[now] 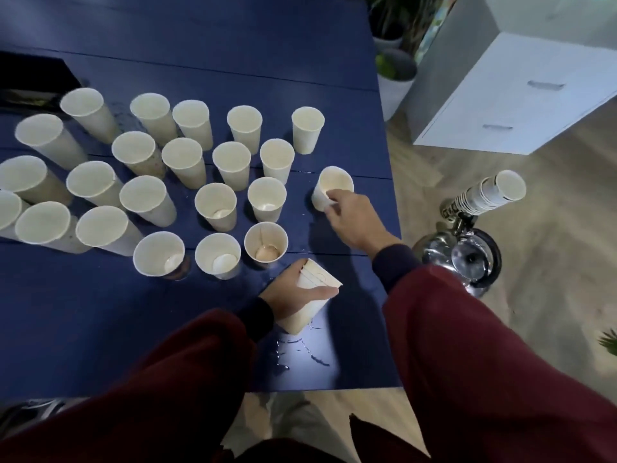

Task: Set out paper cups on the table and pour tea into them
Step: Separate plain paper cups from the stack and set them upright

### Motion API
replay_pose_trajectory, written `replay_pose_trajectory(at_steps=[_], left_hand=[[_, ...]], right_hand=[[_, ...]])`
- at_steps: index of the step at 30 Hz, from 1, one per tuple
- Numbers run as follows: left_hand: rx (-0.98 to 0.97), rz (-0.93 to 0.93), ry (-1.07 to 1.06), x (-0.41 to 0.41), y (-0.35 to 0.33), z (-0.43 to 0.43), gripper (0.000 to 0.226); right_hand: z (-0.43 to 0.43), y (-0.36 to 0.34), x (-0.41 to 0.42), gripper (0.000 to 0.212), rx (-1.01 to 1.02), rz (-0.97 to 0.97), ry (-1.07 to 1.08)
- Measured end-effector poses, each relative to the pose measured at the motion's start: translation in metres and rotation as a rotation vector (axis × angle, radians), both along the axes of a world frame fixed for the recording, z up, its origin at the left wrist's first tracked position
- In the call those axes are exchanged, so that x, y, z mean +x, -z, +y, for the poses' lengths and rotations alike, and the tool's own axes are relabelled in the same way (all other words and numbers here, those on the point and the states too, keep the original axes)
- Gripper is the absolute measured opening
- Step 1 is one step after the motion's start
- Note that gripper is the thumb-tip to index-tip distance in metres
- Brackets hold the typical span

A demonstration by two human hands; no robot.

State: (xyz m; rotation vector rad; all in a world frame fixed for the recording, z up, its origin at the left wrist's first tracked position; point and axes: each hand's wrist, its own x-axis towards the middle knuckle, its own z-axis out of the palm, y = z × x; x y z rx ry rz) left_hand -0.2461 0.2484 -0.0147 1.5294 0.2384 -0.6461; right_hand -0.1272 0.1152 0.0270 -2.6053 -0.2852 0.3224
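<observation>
Two dozen or so paper cups [183,162] crowd the blue table [233,45], spreading from centre toward nine o'clock. At five o'clock my left hand [293,292] grips a short stack of cups [312,295], tilted. My right hand [354,218] pinches the rim of one cup [334,187] at three o'clock, near the table edge, so I judge it best set down inboard. Open room lies at twelve. A kettle [467,255] waits on the floor.
</observation>
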Motion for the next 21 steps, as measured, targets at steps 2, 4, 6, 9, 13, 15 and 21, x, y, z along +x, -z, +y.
replay_pose_trajectory(at_steps=[2, 4, 6, 9, 13, 15, 21], left_hand=[[0.004, 0.009, -0.006, 0.004, 0.002, -0.001, 0.026], [0.017, 0.010, -0.032, 0.006, 0.001, -0.004, 0.029], [0.020, 0.016, -0.062, 0.008, 0.002, -0.008, 0.031], [0.024, 0.020, -0.069, 0.010, 0.002, -0.014, 0.028], [-0.008, -0.026, -0.069, 0.016, -0.003, -0.021, 0.024], [-0.014, -0.022, -0.061, 0.018, -0.002, -0.021, 0.021], [0.003, -0.003, -0.007, 0.021, -0.004, -0.021, 0.033]], right_hand=[[0.004, 0.001, 0.012, 0.037, -0.012, 0.001, -0.021], [0.001, 0.000, 0.015, 0.044, 0.028, -0.018, -0.027], [-0.007, -0.004, 0.011, 0.045, 0.091, -0.087, -0.018], [-0.024, -0.010, -0.016, 0.030, 0.176, -0.167, 0.033], [-0.039, -0.004, -0.067, 0.028, 0.218, 0.140, 0.009], [-0.045, 0.005, -0.084, 0.034, 0.261, 0.216, 0.014], [-0.047, 0.004, -0.087, 0.035, 0.357, 0.212, 0.104]])
